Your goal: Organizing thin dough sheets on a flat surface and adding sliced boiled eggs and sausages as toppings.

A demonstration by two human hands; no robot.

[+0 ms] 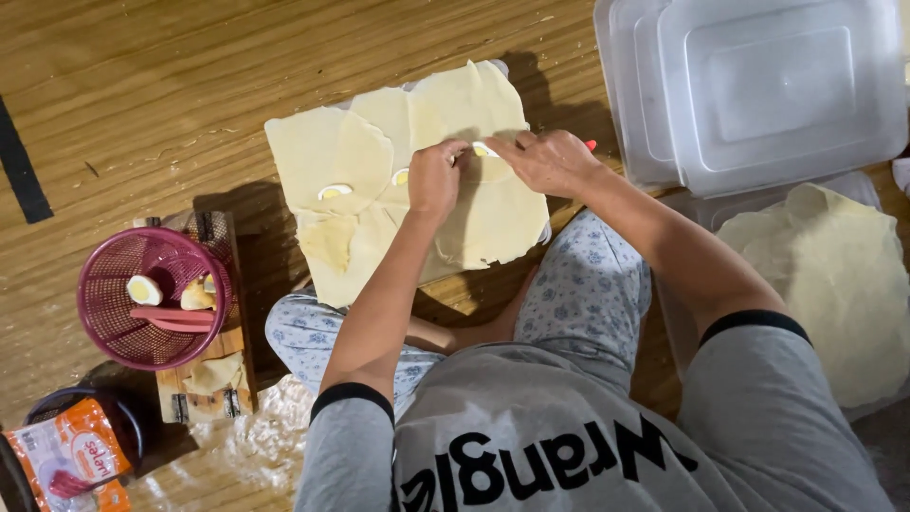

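Pale dough sheets (493,213) lie on the floor straight ahead of the knees, where left hand (433,178) and right hand (550,161) meet, both pinching one egg slice (483,149) between their fingertips.

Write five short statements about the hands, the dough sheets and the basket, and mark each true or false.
1. Both the left hand and right hand pinch one egg slice. True.
2. The dough sheets lie bare of filling. False: two more egg slices lie on them.
3. The pink basket is turned upside down. False: it stands upright, holding egg pieces.
4. Clear plastic containers sit at upper right. True.
5. The person stands. False: they sit cross-legged on the wooden floor.
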